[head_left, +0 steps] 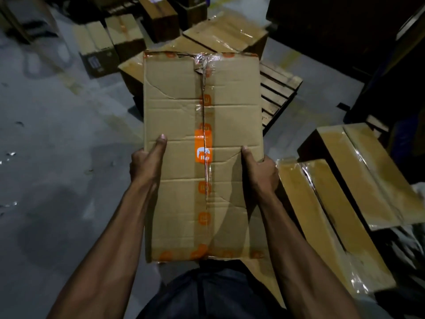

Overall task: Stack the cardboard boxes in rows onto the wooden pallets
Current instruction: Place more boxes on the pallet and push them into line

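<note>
The left hand (147, 162) and right hand (258, 168) are clamping the long sides of the taped cardboard box (202, 143), thumbs lying on top, while its long axis is pointing far toward the wooden pallet (279, 88) lying beyond and right.

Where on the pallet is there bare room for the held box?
Bare slats show on the wooden pallet, right of the held box that the left hand and right hand grip. Its far side is crowded with taped boxes.
</note>
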